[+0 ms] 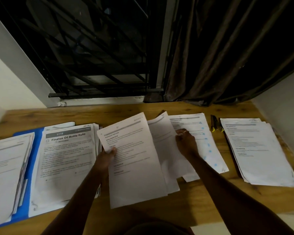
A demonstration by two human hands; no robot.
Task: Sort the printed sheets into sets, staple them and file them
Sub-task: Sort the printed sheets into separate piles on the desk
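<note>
Reaching forward over the tabletop point(193, 199), both arms are nearly straight. The left hand point(107, 156) grips a sheet point(136, 167) at its left edge, thumb on top. The right hand point(185, 141), fingers curled, pinches a second sheet point(163, 146) over a pile point(209, 150).

Table mostly papered; we see free wood only at the edges.
We find bare table point(58, 114) along the window side and up front between the forearms. Blue folder point(32, 158) with its stacks fills the left. Left grip point(107, 156) and right grip point(185, 141) hold raised sheets point(136, 167) mid-table. A dark-yellow tool point(215, 124) sits in the gap beside the right stack point(258, 150). The curtain point(210, 73) hangs down to the far edge.
</note>
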